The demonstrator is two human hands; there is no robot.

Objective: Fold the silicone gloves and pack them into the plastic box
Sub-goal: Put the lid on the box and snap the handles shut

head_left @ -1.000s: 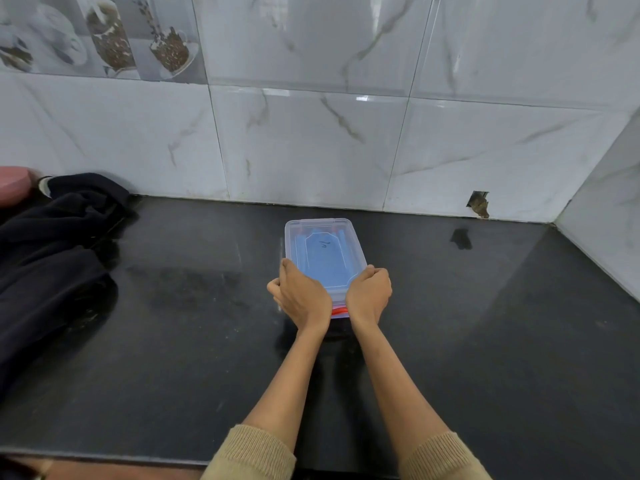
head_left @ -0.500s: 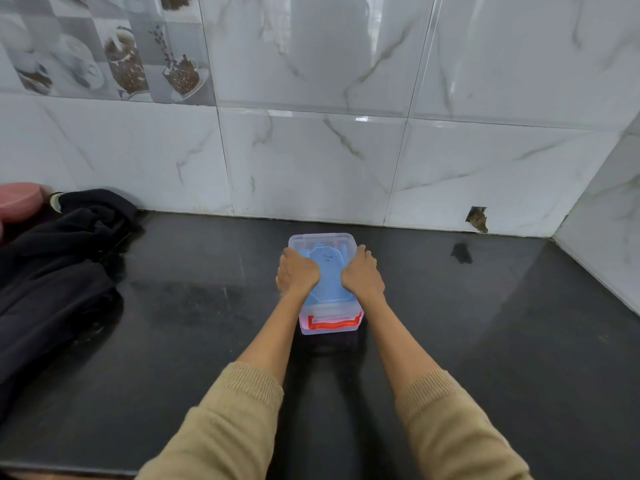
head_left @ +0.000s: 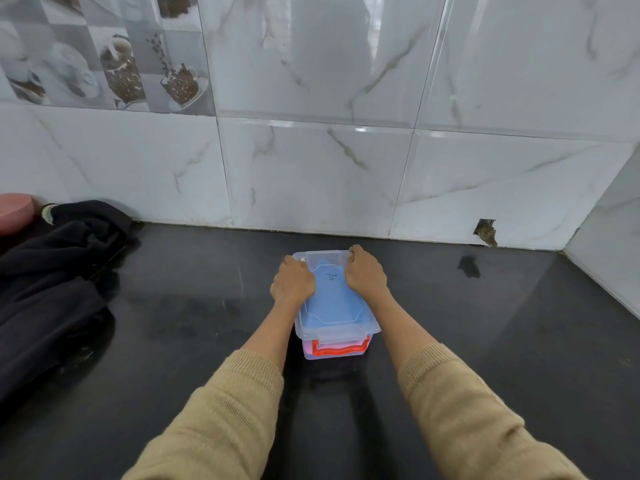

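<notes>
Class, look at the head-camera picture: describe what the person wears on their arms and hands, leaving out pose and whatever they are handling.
Both arms wear long sleeves of a tan, beige knitted fabric, left sleeve and right sleeve, each ending in a ribbed cuff pushed up so the forearms are bare. The left hand and right hand are bare: no gloves, and no rings, watch or bracelets show.

Two arms in view, both in tan knit sleeves (head_left: 221, 420) with ribbed cuffs, pushed up to mid-forearm. Forearms and hands (head_left: 292, 284) bare: no gloves, rings, watch or markings visible.
</notes>
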